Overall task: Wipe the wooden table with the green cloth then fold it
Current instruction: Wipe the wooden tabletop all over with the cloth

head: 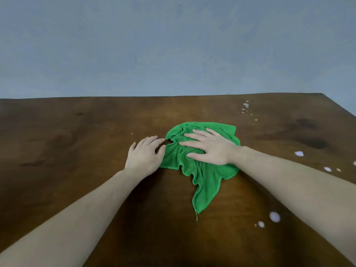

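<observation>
A crumpled green cloth (202, 170) lies on the dark wooden table (77, 141), a little right of the middle, with one corner trailing toward me. My right hand (210, 147) presses flat on top of the cloth, fingers spread and pointing left. My left hand (145, 155) rests on the table at the cloth's left edge, fingers curled; its fingertips touch the fabric's edge, and I cannot tell whether they pinch it.
White foamy spots dot the table's right side: near the far right corner (246, 106), at the right edge (299, 153) and near the front right (274, 216). A grey-blue wall (173, 45) stands behind the table's far edge.
</observation>
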A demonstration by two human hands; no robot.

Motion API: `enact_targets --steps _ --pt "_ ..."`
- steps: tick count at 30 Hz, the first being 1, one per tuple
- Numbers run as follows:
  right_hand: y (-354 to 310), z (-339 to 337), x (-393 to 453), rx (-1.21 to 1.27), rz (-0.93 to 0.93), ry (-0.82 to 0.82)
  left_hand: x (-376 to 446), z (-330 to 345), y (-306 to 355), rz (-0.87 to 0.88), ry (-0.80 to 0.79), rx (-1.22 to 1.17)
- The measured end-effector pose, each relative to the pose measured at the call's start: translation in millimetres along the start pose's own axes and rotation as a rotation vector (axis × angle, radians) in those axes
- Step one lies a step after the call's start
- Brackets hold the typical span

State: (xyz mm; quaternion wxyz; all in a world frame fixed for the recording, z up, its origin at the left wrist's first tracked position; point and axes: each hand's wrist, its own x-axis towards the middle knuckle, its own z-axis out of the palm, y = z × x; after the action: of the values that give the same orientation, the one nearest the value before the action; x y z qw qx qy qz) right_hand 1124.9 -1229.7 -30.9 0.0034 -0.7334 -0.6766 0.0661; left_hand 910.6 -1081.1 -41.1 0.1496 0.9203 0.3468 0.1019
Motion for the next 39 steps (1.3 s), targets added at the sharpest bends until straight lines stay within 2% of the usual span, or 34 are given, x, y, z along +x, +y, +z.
enact_targets --steps 5,10,16,19,23,25,29,35,39 --pt "78.8 -13.5 72.2 -0.042 -0.017 -0.013 38.9 16.4 23.2 -0.052 0.007 0.059" --pt "140.5 -25.8 130.8 -0.04 -0.022 -0.03 44.0 19.2 22.9 -0.066 0.002 0.142" --pt "210.7 -30.2 151.9 -0.015 0.099 -0.001 42.5 14.0 28.2 -0.089 -0.026 0.171" --pt "223.4 -29.1 147.1 -0.05 0.19 0.077 41.3 13.3 29.6 -0.094 -0.021 0.168" --pt "209.5 -22.7 138.7 -0.1 0.361 0.212 40.6 13.4 31.0 -0.101 -0.014 0.158" --pt "201.7 -20.4 131.8 -0.056 0.394 0.145 41.5 14.1 30.7 -0.104 -0.01 0.155" --pt "172.7 -16.1 106.1 0.002 0.321 -0.014 44.1 14.4 28.3 -0.107 -0.002 0.145" --pt "91.3 -3.9 41.5 -0.023 0.174 -0.034 31.3 5.6 36.5 -0.058 0.078 0.036" --pt "28.9 8.9 -13.7 -0.04 0.121 -0.011 -0.8 6.3 45.9 -0.009 0.035 0.016"
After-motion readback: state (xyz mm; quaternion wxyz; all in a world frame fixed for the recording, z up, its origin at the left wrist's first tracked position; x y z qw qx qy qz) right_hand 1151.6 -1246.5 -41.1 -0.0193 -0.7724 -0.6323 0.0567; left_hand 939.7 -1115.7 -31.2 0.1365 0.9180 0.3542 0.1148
